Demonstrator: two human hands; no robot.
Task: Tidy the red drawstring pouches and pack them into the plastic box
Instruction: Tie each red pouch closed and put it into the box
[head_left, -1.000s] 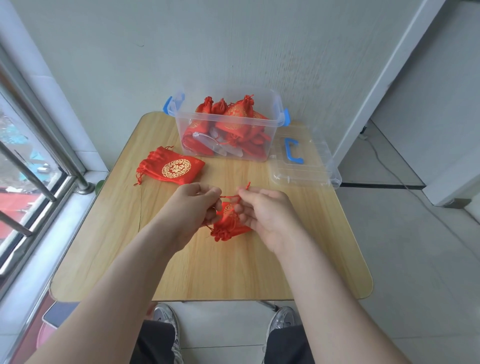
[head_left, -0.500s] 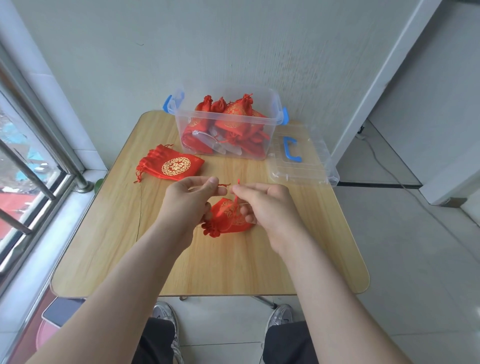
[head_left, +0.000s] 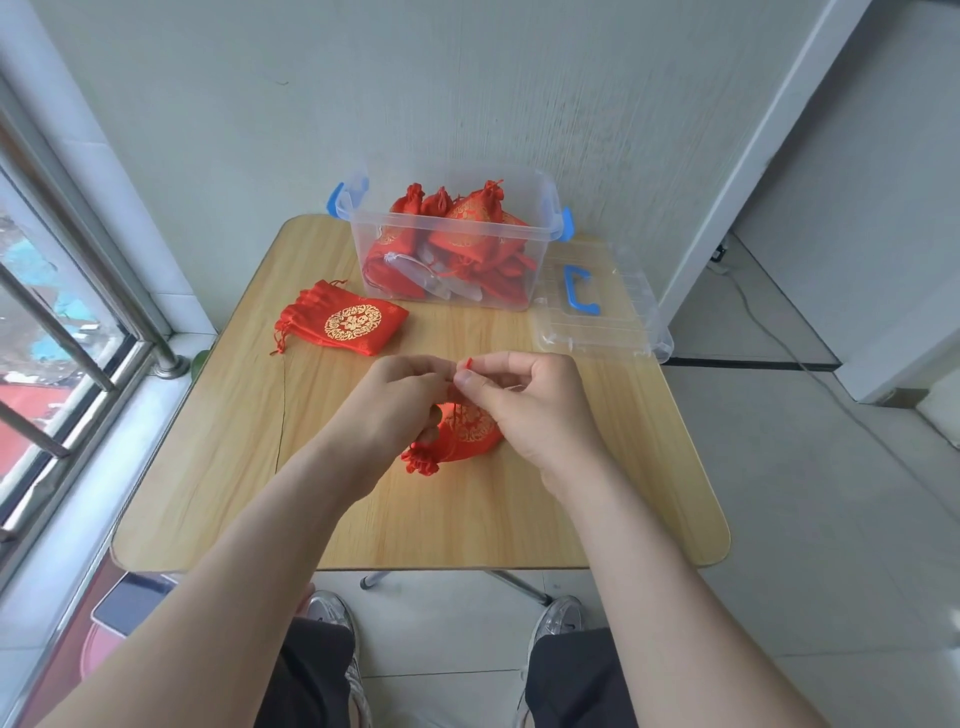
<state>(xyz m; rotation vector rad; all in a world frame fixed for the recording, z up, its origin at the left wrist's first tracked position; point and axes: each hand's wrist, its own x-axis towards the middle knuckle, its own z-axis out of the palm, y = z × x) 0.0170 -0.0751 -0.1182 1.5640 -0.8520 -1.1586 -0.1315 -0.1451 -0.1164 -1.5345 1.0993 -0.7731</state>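
Head view. Near the middle of the counter (head_left: 467, 519) I see the left hand (head_left: 395, 410) and right hand (head_left: 524, 405) meeting above a cinched red pouch (head_left: 467, 434), which lies on the wood with its gathered neck toward the near left. The fingers (head_left: 470, 384) of both hands are curled, pinching the drawstring (head_left: 467, 362) between them. Farther left, a second pouch (head_left: 345, 325) lies flat, well apart. At the far edge stands the open plastic box (head_left: 550, 202), holding more pouches (head_left: 467, 223). Its clear lid (head_left: 613, 312) lies just beside it on the right.
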